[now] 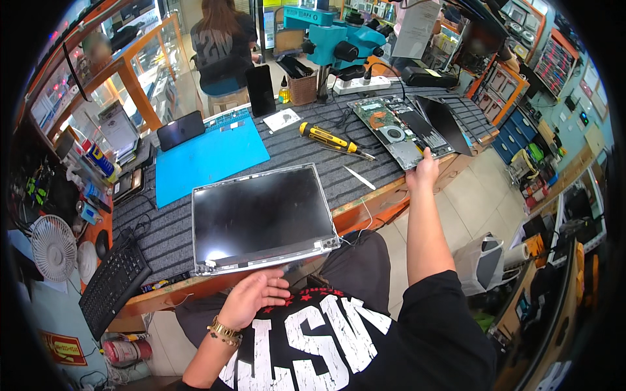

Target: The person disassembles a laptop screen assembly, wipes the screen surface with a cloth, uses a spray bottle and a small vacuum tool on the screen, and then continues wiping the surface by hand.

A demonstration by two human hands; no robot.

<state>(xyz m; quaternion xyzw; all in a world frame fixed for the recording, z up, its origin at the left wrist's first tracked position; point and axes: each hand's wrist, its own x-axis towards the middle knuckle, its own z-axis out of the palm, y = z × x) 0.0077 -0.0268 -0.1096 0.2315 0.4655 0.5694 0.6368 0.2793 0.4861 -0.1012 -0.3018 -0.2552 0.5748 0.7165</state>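
Note:
A laptop screen panel (261, 212) in a silver frame lies face up at the front of the bench, its near edge reaching past the bench edge. My left hand (257, 296), fingers stretched out, hovers just in front of that edge; whether the fingertips touch it I cannot tell. To the right, my right hand (424, 171) grips the near corner of an opened laptop base (398, 133), its circuit board, fan and battery exposed. A yellow-and-black screwdriver (328, 138) and white tweezers (360, 178) lie between the two laptop parts.
A blue mat (212, 156) bears a dark phone (180, 131). Behind stands a teal microscope (332, 45) beside a power strip (360, 83). A black keyboard (114, 283) and a small white fan (53, 246) are at left. Another person (223, 42) sits with their back turned.

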